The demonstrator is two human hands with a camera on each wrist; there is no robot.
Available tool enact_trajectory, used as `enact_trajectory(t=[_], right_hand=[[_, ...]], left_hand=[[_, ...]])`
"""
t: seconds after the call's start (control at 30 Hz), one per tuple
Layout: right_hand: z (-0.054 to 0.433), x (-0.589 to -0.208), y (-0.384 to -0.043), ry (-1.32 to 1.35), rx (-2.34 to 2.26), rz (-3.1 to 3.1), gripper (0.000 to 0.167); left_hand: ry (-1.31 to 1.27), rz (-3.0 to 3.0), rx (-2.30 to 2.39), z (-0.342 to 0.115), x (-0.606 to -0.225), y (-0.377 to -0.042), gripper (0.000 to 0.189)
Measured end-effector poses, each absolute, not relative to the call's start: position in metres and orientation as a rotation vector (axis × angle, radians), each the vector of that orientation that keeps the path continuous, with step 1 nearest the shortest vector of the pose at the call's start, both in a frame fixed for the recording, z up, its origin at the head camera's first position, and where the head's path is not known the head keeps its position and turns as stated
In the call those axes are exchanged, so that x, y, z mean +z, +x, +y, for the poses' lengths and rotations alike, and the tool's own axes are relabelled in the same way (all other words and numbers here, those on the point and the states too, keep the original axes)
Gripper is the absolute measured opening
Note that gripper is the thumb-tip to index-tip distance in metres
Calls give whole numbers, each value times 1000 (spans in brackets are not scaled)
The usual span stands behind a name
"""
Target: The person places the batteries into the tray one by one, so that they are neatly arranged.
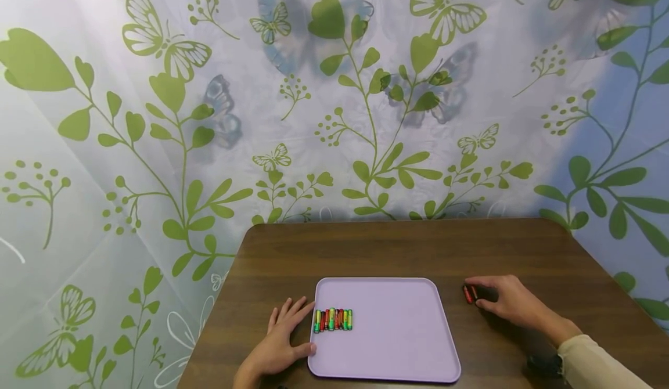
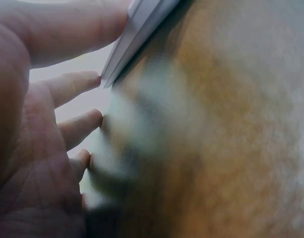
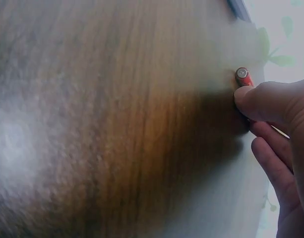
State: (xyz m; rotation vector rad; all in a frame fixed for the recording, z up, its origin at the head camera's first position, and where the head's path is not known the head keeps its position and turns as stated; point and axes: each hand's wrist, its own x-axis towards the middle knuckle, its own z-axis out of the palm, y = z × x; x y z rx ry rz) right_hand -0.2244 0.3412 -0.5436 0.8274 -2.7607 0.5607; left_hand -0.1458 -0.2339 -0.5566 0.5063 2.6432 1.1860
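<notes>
My left hand (image 1: 278, 342) lies spread at the left edge of a pale purple tray (image 1: 389, 331), its thumb and fingers touching the rim. The left wrist view shows the straight fingers along the tray's rim (image 2: 129, 39). Inside the tray, near that hand, several green and red batteries (image 1: 332, 319) stand side by side in a row. Right of the tray, my right hand (image 1: 509, 301) pinches a red and black battery (image 1: 474, 292) between thumb and fingers. Another red battery (image 1: 467, 294) lies just beside it. In the right wrist view, a red battery (image 3: 243, 75) shows its metal end beyond the thumb.
Tray and batteries are on a dark brown wooden table (image 1: 397, 247) with rounded far corners. Behind it hangs a pale cloth (image 1: 334, 145) printed with green leaves and butterflies. A dark object (image 1: 545, 366) sits under the right wrist.
</notes>
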Motion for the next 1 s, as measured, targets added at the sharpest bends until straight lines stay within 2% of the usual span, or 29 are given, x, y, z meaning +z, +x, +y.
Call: enact_trajectory(t=[0.4,1.0], right_hand=[[331,-537,-226,824,581,-2665,52],[258,-517,-217,979,834,-2614,49]], left_hand=[[498,2643,1176,-234,-556,-146,89],[492,2636,1183,-233,-553,-144,89]])
